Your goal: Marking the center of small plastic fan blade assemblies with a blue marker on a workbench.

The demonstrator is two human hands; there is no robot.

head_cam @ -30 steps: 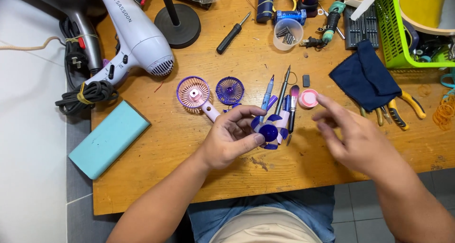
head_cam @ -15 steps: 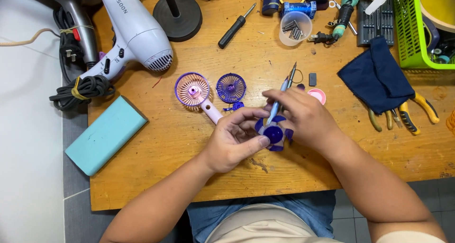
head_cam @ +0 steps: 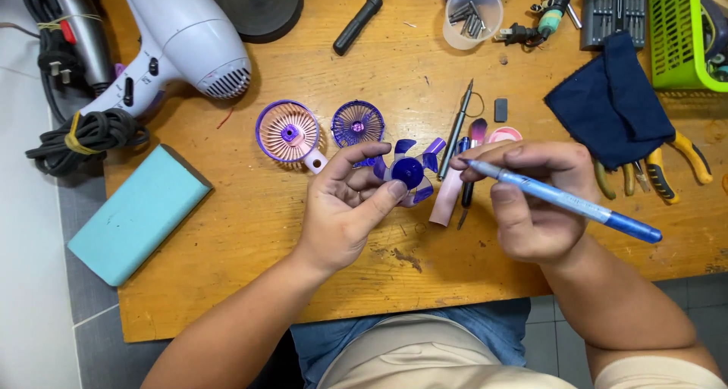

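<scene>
Left hand (head_cam: 345,214) fingers clamped on a small translucent purple plastic fan blade (head_cam: 408,173), hub upward – right hand (head_cam: 535,199) fingers pinching a blue screwdriver (head_cam: 565,201), tip just beside it

My right hand (head_cam: 535,203) covers the pink disc (head_cam: 504,134) by the bench's far edge; the hair dryer (head_cam: 178,36) and green basket (head_cam: 679,32) run off the frame's top.
</scene>
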